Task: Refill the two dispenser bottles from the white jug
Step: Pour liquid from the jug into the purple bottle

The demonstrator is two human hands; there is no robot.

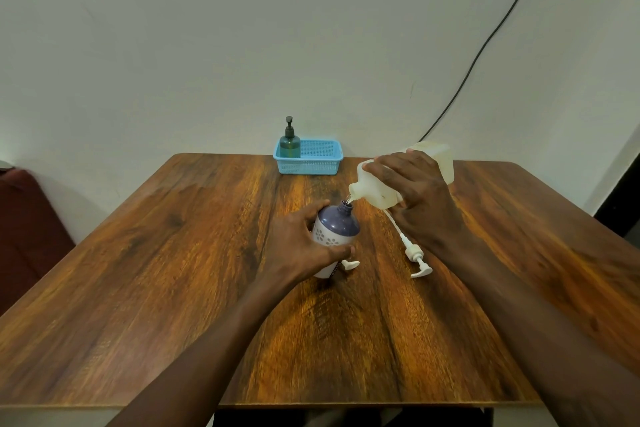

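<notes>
- White translucent plastic jug (384,189) is tipped over on its side above the brown wood-grain counter (173,288), its open spout pointing down and left at the neck of the bottle below.
- My right hand (420,199) is clamped over the top and near side of that jug, fingers spread across its shoulder.
- A thin clear trickle runs from the spout into the open mouth of the purple-topped, white-bodied bottle with a flower print (335,230); spout and mouth are almost touching.
- My left hand (300,242) is wrapped around that bottle from the left, thumb low in front, holding it tilted toward the jug near the middle of the counter.
- A white pump head with its long dip tube (412,250) lies flat on the counter just right of the bottle, partly under my right wrist.
- A second small white pump nozzle (350,265) pokes out by the bottle's base; I cannot tell what it belongs to.
- At the far edge, a green dispenser bottle with a dark pump (290,140) stands upright in the left end of a light blue plastic basket (320,159).
- A black cable (485,45) runs down the pale wall behind.
</notes>
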